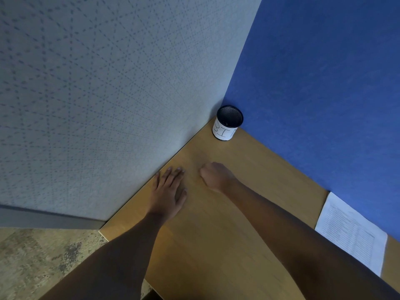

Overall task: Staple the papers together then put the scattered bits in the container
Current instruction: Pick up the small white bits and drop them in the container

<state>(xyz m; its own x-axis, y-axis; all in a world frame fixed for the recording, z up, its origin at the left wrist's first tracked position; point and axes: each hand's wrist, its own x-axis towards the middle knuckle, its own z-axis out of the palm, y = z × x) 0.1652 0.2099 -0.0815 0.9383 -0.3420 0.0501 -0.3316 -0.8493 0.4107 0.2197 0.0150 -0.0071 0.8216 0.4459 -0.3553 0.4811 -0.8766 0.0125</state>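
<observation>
Printed white papers lie well nearer than the black mesh container, off to its right. Left hand rests flat, fingers straight, on the wooden desk; right hand is fisted short of the container, contents hidden. Any bits inside could spill if the fist loosens early.
</observation>
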